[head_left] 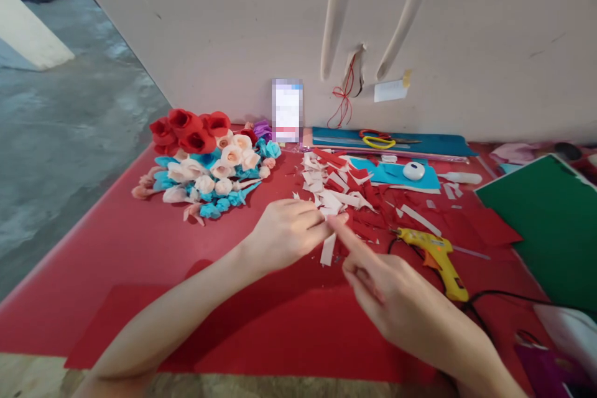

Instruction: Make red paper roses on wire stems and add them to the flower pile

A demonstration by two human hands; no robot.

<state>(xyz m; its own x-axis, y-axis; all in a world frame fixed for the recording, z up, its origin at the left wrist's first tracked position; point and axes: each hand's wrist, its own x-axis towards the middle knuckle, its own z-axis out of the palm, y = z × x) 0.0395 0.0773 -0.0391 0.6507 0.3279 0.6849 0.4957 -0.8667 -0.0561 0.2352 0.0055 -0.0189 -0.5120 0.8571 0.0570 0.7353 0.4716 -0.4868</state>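
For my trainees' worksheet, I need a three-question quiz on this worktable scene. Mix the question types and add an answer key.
1. True or false: seen from the person's place, the yellow glue gun lies to the left of the bunch of flowers.

2. Multiple choice: what lies on the dark blue sheet by the wall?
A) the glue gun
B) the scissors
C) the flowers

3. Fill in: the right hand has its ______ finger stretched out toward the left hand.

Key:
1. False; it lies to the right.
2. B
3. index
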